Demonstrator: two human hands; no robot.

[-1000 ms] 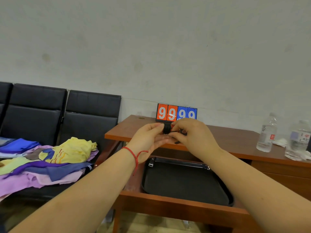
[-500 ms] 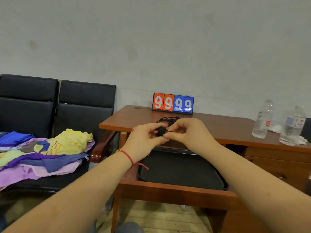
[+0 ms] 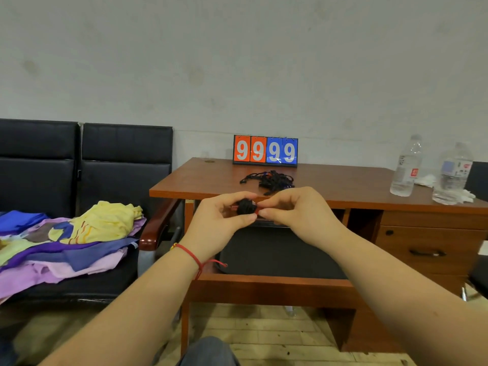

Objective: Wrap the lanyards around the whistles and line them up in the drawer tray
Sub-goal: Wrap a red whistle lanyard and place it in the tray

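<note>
A red whistle [image 3: 245, 206] with a black lanyard wound round its middle hangs between my two hands, in front of the desk edge and above the drawer. My left hand [image 3: 216, 220] grips its left end with thumb and fingers. My right hand [image 3: 295, 211] pinches its right end. Below them a black tray [image 3: 280, 254] lies in the pulled-out drawer [image 3: 264, 282]; my hands and arms hide part of it. A tangle of black lanyards and whistles [image 3: 269, 180] lies on the wooden desk [image 3: 343, 186] behind my hands.
A flip scoreboard [image 3: 265, 150] showing 9999 stands at the desk's back. Two water bottles [image 3: 405, 167] stand on the right, with white tissue near them. Shut drawers [image 3: 427, 249] are on the right. Black chairs [image 3: 87, 167] with piled coloured cloth [image 3: 68, 233] sit left.
My hands have drawn back from the desk toward me with the whistle. The lanyard is now wound into a tight bundle, and the tangle on the desk has come into view.
</note>
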